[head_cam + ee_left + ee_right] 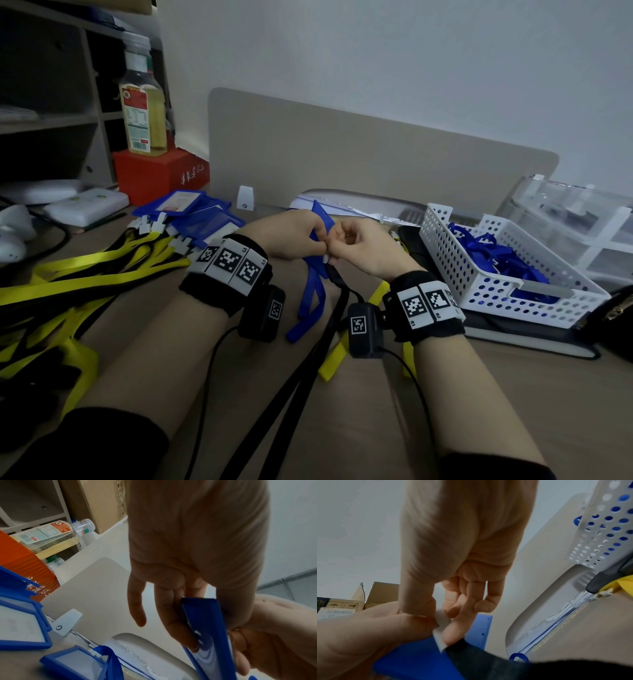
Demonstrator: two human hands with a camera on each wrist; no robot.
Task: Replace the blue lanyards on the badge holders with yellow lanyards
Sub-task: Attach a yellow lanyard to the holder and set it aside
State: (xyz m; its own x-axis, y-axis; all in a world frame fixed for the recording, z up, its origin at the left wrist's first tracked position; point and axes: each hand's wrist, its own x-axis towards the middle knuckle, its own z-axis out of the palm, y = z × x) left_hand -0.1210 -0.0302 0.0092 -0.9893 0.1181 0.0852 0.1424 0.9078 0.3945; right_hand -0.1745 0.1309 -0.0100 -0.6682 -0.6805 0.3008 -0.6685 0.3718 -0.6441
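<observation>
My left hand (317, 240) grips a blue badge holder (322, 213) upright above the desk, its fingers (173, 622) behind the holder (211, 639). My right hand (334, 248) meets it from the right and pinches a small white clip (441, 627) between thumb and forefinger at the holder's edge. A strap (337, 308) showing its black side runs from that clip down toward me. A blue lanyard (310, 298) hangs from the same spot and folds onto the desk between my wrists.
A heap of yellow lanyards (85, 274) lies at the left, with several blue badge holders (191, 212) behind it. A white perforated basket (442, 246) with blue lanyards stands at the right. An oil bottle (142, 102) on a red box, and a beige divider (342, 154), are behind.
</observation>
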